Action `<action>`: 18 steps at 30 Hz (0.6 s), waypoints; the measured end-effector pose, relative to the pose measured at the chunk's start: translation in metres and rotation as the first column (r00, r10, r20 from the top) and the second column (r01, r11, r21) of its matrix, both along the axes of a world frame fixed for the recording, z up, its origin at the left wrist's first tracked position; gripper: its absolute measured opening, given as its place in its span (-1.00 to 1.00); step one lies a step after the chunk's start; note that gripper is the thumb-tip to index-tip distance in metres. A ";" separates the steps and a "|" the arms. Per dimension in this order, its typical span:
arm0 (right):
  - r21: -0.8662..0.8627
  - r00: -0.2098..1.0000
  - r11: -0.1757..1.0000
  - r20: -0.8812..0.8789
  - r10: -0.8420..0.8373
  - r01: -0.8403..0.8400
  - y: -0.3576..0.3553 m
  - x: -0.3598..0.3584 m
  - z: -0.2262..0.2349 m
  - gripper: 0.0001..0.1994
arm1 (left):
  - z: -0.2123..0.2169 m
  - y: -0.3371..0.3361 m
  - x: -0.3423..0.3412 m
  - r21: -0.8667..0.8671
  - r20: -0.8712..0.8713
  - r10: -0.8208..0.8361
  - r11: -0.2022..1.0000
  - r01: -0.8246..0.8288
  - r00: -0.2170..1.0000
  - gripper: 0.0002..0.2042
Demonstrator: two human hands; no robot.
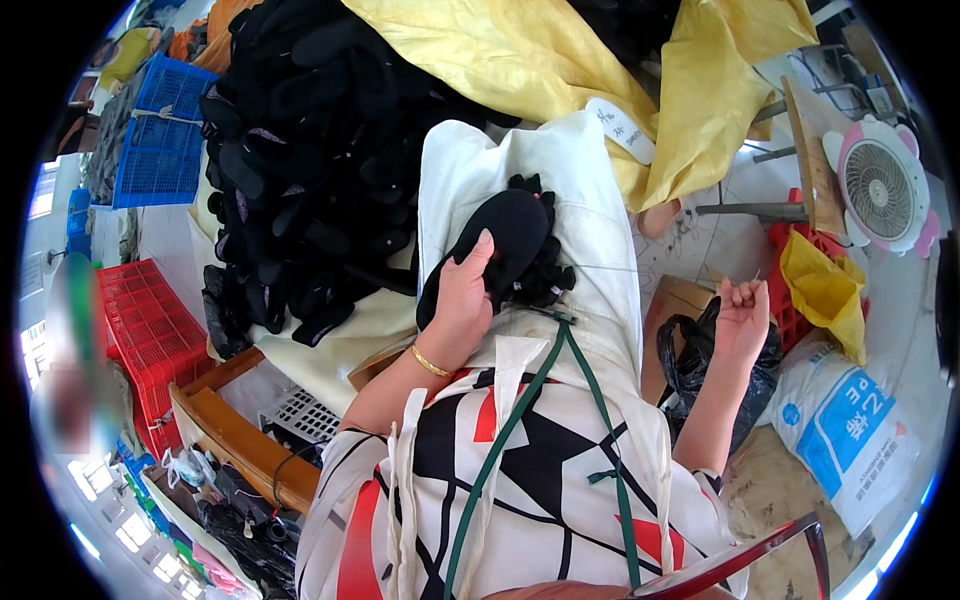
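My left hand (pixel 463 300) is closed on a black shoe (pixel 508 232), thumb pressed on its smooth, sole-shaped face. Black ruffled pieces with small pinkish bits stick out along the shoe's right edge. It rests over the white cloth (pixel 590 210) on my lap. Out to the right, my right hand (pixel 741 318) is raised with its fingers curled together. A thin thread (pixel 610 268) runs from the shoe toward that side. Something tiny shows at the right fingertips, too small to name. A green cord (pixel 515 420) hangs down my front to a small dark piece near the shoe.
A large heap of black shoes (pixel 310 130) lies at the left. Yellow sheeting (pixel 490 50) spreads at the back. Blue crates (pixel 160 130), a red crate (pixel 150 330) and a wooden drawer (pixel 235 430) stand left. At right are a fan (pixel 880 180), black bag (pixel 690 350) and white sack (pixel 850 430).
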State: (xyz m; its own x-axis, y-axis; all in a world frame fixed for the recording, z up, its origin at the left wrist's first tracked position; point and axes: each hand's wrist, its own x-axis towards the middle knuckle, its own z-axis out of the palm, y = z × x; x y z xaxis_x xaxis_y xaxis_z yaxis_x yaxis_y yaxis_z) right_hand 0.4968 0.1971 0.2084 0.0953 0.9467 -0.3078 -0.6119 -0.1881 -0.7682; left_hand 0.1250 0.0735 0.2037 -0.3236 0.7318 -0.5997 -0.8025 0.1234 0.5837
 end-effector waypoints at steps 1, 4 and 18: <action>0.001 1.000 1.000 -0.011 -0.002 0.002 -0.007 0.005 -0.002 -0.86 | 0.001 0.002 0.002 0.021 -0.001 -0.016 1.000 0.016 1.000 -0.61; -0.116 0.974 0.993 0.219 0.048 -0.022 -0.026 -0.001 -0.019 -0.93 | 0.003 0.006 0.010 0.066 -0.036 -0.002 0.998 0.004 0.999 -0.63; -0.212 0.366 0.530 0.517 0.773 -0.821 -0.037 -0.200 0.022 -0.87 | 0.012 0.012 0.007 -0.039 -0.077 -0.024 0.999 0.021 0.997 -0.70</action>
